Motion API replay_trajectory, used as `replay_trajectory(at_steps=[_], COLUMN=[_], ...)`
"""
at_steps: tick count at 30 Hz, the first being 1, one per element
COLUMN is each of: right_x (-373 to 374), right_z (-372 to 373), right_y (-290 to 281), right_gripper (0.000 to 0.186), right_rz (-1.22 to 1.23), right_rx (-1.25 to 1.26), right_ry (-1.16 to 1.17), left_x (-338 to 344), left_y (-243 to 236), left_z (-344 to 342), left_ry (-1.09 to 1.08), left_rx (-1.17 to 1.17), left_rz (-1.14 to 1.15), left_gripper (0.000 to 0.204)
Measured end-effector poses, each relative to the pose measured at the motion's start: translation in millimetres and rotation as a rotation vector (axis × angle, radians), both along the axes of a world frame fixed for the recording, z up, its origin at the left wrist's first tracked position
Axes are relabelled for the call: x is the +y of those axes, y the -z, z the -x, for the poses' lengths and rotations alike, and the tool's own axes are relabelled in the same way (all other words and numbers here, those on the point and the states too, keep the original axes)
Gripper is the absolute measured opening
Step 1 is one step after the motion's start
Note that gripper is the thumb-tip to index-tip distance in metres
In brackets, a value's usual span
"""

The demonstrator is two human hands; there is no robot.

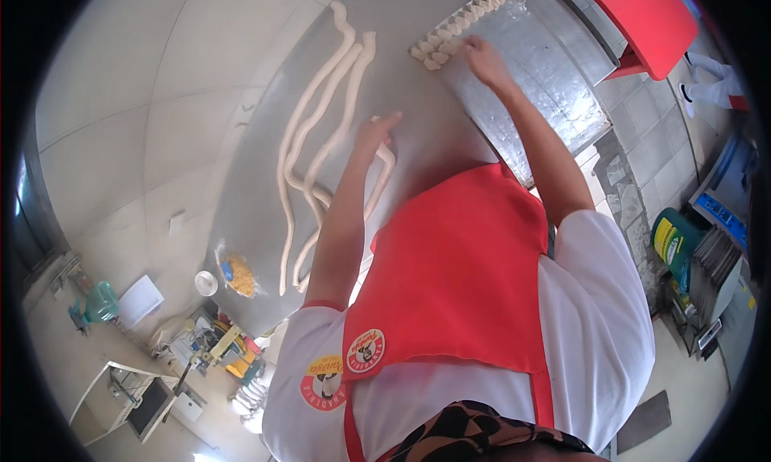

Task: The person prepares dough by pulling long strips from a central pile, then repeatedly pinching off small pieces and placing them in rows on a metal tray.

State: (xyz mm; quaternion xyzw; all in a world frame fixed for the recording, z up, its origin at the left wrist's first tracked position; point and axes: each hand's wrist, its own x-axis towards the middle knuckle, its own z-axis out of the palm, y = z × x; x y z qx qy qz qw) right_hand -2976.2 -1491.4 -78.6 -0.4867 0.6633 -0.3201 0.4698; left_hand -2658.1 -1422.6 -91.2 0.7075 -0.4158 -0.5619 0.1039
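My left hand [376, 136] closes around the upper end of a short dough rope [385, 173], its index finger sticking out. The rope's lower part runs back beside my left forearm. Over the metal tray [534, 85], my right hand [483, 61] is beside rows of small pale dough pieces [444, 44]. Its fingers are bent together; whether they pinch a piece is too blurred to make out. Several long dough ropes [309, 117] lie in wavy lines across the steel table [249, 157], left of my left hand. Some of them pass behind my left forearm.
A clear bag of yellowish crumbly filling [239, 276] and a small white cup [206, 283] are at the table's left end. A red table or stool [642, 20] stands beyond the tray. Another person's legs [713, 81] show at far right, above a green container [673, 241].
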Motion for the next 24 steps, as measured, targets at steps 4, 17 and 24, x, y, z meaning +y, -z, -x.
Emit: replay_trajectory(at_steps=[4,17,24], right_x=[-25,89,54], right_z=[6,-121,-80], right_y=[46,15,-23], right_gripper=[0.045,0.047,0.041], right_rz=[0.075,-0.029,0.011], right_rx=[0.530,0.220,0.367], right_ry=[0.053,-0.518,-0.336], left_x=[8,45,0], left_y=[-3,25,-49], left_z=[12,26,95], left_ry=[0.266,0.335,0.699], left_rx=[-0.169,0.075,-0.183], left_rz=[0.350,0.450,0.392], left_gripper=[0.045,0.048,0.034])
